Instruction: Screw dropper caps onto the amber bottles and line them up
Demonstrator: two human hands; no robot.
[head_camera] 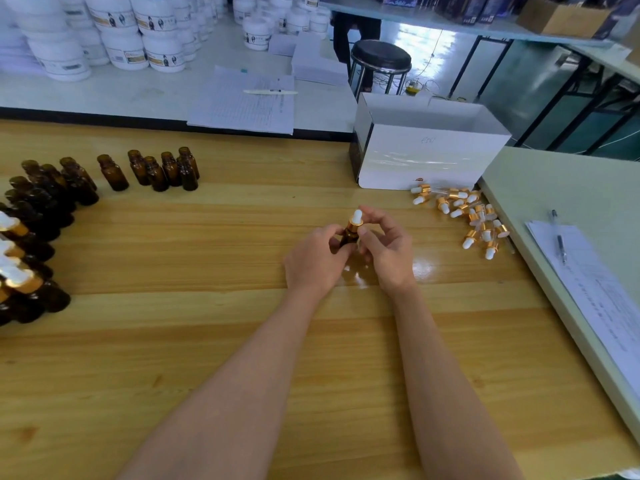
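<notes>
Over the middle of the wooden table [207,341], my left hand [317,259] grips an amber bottle [348,238] by its body. My right hand [386,247] pinches the dropper cap [356,220] on its neck, a gold collar with a white bulb. Several uncapped amber bottles [162,169] stand at the back left. At the left edge capped amber bottles [20,282] stand in rows. A heap of loose dropper caps [474,216] lies to the right of my hands.
An open white cardboard box [429,157] stands behind the caps. A pale green table with papers and a pen [559,237] adjoins on the right. Behind are papers [246,102], white tubs [138,32] and a black stool [381,57].
</notes>
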